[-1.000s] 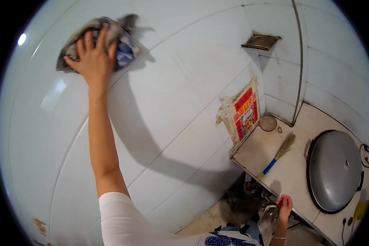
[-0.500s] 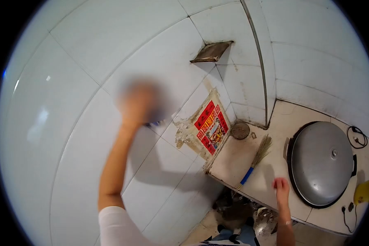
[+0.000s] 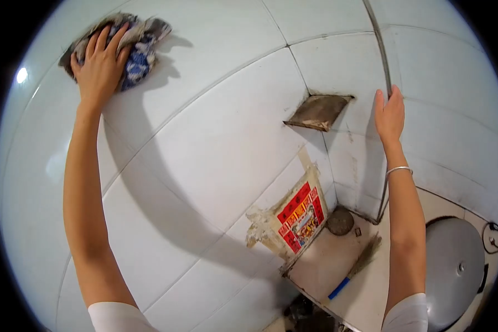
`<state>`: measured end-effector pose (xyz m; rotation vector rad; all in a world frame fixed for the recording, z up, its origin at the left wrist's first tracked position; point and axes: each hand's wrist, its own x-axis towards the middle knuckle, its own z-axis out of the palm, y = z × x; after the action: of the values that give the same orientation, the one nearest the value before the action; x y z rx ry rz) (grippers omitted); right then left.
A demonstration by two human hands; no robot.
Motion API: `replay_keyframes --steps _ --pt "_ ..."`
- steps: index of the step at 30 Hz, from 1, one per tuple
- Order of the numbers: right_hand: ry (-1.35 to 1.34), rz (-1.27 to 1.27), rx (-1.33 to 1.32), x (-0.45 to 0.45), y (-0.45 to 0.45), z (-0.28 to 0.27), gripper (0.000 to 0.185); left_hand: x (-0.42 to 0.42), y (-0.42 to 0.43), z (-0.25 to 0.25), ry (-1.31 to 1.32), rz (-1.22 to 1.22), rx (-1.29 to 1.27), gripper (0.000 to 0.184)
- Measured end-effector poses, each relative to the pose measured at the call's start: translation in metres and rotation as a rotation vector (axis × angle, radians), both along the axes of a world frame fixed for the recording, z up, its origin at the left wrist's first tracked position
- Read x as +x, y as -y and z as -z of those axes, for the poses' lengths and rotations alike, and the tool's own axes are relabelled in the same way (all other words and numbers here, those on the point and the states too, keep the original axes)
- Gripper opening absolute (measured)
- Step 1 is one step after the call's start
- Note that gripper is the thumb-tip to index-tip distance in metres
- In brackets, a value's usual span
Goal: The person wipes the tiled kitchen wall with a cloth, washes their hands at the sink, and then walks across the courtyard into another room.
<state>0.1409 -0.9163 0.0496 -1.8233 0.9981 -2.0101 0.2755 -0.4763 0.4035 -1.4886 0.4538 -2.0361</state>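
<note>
My left hand (image 3: 100, 69) presses a bunched patterned cloth (image 3: 140, 62) against the white tiled wall (image 3: 221, 138) at the upper left, its fingers spread over the fabric. The cloth is grey with blue and white patches. On the right, my right hand (image 3: 390, 115) is raised with thumb and fingers apart, at the dark vertical pipe (image 3: 379, 41) along the wall corner. It holds nothing, and a bangle circles that wrist.
A small corner shelf (image 3: 320, 112) juts out between the hands. Below are a red poster (image 3: 302, 217), a round dark object (image 3: 340, 221), a blue-handled brush (image 3: 355, 266) and a large metal lid (image 3: 454, 271) on the counter (image 3: 315, 271). A cable (image 3: 493, 238) lies at the right.
My left hand and the cloth have swept from the middle of the wall back to the upper left. My right hand has risen from above the counter to the corner pipe. The view has shifted too.
</note>
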Motion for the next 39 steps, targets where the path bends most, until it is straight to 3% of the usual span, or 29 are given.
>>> replay_keyframes --steps 2,4,6,12,14,16,18,20,24,26,28,30,34,39 --pt "0.042 -0.060 0.082 0.020 0.007 -0.009 0.052 0.016 0.026 -0.016 0.022 -0.015 0.008 0.043" --pt "0.058 0.128 -0.003 0.027 0.016 0.002 0.050 0.026 0.053 -0.024 0.020 0.011 -0.007 0.043" --pt "0.046 0.190 -0.101 0.032 0.027 0.012 0.046 -0.001 0.095 0.001 -0.145 0.191 -0.052 0.043" --pt "0.044 0.240 -0.161 0.031 0.027 0.013 0.045 0.034 0.188 -0.003 -0.146 0.170 -0.043 0.042" --pt "0.046 0.230 -0.169 0.031 0.028 0.014 0.045 0.045 0.218 0.011 -0.079 0.288 0.028 0.040" --pt "0.047 0.228 -0.172 0.031 0.029 0.015 0.045 0.025 0.251 0.028 -0.338 0.226 0.045 0.037" --pt "0.068 0.202 -0.209 0.030 0.029 0.016 0.045 0.049 0.278 0.039 -0.246 0.333 0.036 0.035" --pt "0.056 0.207 -0.205 0.026 0.030 0.019 0.046 0.070 0.302 0.051 -0.264 0.143 0.106 0.042" --pt "0.083 0.221 -0.261 0.031 0.039 0.023 0.051 0.098 0.325 0.100 -0.256 0.427 0.080 0.035" --pt "0.062 0.209 -0.202 0.035 0.042 0.025 0.052 0.082 0.309 0.123 -0.465 0.507 0.208 0.030" --pt "0.110 0.159 -0.220 0.034 0.037 0.020 0.051 0.069 0.286 0.152 -0.622 0.243 0.384 0.034" --pt "0.120 0.156 -0.244 0.030 0.039 0.024 0.051 0.038 0.260 0.173 -0.763 0.264 0.440 0.037" --pt "0.110 0.132 -0.248 0.026 0.046 0.026 0.052 0.012 0.199 0.195 -0.762 0.316 0.472 0.040" --pt "0.087 0.122 -0.262 0.027 0.050 0.026 0.052 -0.027 0.091 0.166 -0.662 0.229 0.281 0.043"
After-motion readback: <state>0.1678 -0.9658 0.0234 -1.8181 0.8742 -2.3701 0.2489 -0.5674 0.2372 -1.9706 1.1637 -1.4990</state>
